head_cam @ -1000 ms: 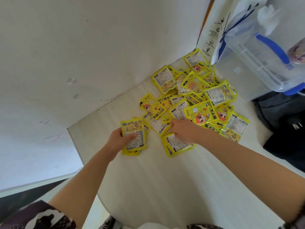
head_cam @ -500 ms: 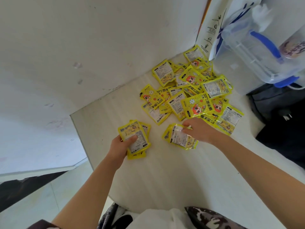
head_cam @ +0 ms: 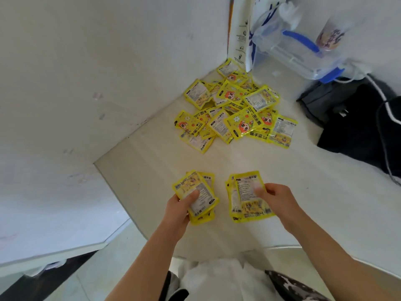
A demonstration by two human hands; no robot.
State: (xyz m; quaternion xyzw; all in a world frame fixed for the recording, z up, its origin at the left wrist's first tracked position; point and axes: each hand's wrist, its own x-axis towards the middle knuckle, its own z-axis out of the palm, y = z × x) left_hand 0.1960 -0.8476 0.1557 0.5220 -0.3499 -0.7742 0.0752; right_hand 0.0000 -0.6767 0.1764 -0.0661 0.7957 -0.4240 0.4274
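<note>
So the person is gathering yellow snack packets into bundles, and imo they're maybe a quarter of the way thru, prob less. The left hand [head_cam: 178,210] is gripping the left stack [head_cam: 191,183] w/ the thumb pressing on top and the fingers curling under. The right hand [head_cam: 276,199] is pinching the right stack [head_cam: 249,206] the same way, thumb on the printed back of the top packet. The two stacks are sitting side by side, close but not touching, over the near part of the table [head_cam: 303,192]. Can't tell how many are in each, looks like a handful apiece.

What's left: the loose pile [head_cam: 234,107] is lying well beyond both grips, out toward the wall corner, w/ packets overlapping every which way, some face up, some back up. That's the bulk of the job tbh. A plastic container [head_cam: 288,51] w/ a blue handle is standing past the pile, off to the right of the right-hand grip, and a black bag [head_cam: 358,118] is sitting out that way too. Guessing the two stacks are getting merged or set down next, then more grabbing from the pile
</note>
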